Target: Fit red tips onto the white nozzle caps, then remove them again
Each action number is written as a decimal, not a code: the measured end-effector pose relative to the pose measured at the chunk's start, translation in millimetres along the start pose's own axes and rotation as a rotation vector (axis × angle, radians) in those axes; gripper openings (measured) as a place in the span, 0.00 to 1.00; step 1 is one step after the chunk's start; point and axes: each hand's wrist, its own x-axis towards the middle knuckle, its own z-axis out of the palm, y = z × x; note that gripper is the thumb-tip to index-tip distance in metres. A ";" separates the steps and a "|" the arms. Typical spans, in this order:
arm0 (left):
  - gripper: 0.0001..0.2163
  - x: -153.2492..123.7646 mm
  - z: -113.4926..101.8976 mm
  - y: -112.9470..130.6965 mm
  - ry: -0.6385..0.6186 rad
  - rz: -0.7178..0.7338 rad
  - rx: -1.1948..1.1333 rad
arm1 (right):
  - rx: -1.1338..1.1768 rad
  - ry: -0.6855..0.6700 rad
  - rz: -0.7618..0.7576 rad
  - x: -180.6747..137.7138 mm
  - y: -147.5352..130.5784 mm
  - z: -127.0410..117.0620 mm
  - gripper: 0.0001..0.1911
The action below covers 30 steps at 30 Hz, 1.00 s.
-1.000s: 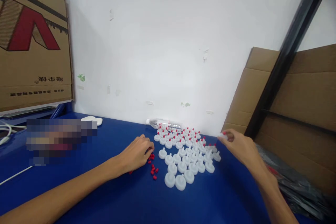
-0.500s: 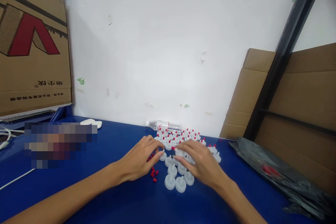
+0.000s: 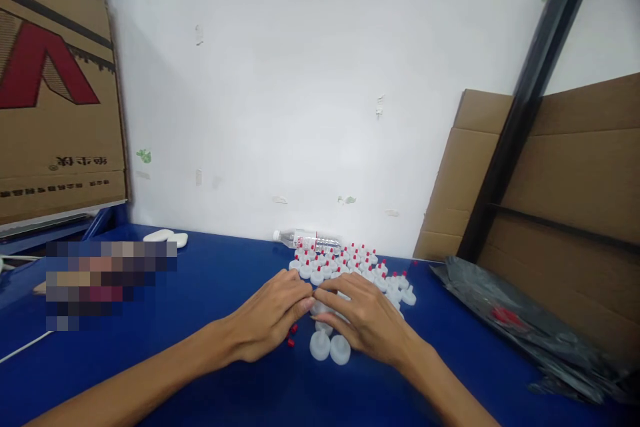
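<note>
My left hand (image 3: 273, 315) and my right hand (image 3: 363, 317) meet fingertip to fingertip over a cluster of white plastic caps (image 3: 350, 270) on the blue table (image 3: 210, 280). The fingers pinch at a white cap (image 3: 320, 307) between them; which hand grips it I cannot tell. Caps at the back carry small red tips; two plain white caps (image 3: 330, 347) lie nearest me. A few loose red tips (image 3: 291, 335) lie under my left hand.
A clear plastic bottle (image 3: 306, 239) lies by the white wall. A cardboard box (image 3: 55, 107) stands at the left, flattened cardboard (image 3: 575, 213) and a black post (image 3: 525, 100) at the right. A dark plastic bag (image 3: 520, 327) lies on the table's right side. White objects (image 3: 165, 237) lie far left.
My right hand came in from the far right edge of the caps to the middle. My left hand shifted right off the red tips to meet it. The view drifted right.
</note>
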 end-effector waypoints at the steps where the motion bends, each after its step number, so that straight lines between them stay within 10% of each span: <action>1: 0.17 -0.5 -0.1 -0.7 -0.009 -0.011 -0.022 | -0.027 0.026 0.000 -2.5 6.4 -2.0 0.13; 7: 0.16 -1.6 -3.2 -9.1 0.016 -0.011 0.083 | -0.237 0.134 0.362 -28.8 60.1 -37.7 0.09; 12: 0.13 -0.1 -3.8 -16.7 0.068 -0.067 0.146 | -0.326 -0.073 0.767 -48.3 89.4 -59.6 0.10; 24: 0.10 1.1 0.7 -23.9 0.106 -0.070 0.140 | 0.144 -0.574 0.928 -71.5 101.0 -61.1 0.07; 30: 0.08 -0.6 4.7 -30.5 0.089 -0.075 0.137 | 0.041 -0.465 0.959 -75.4 111.5 -61.7 0.14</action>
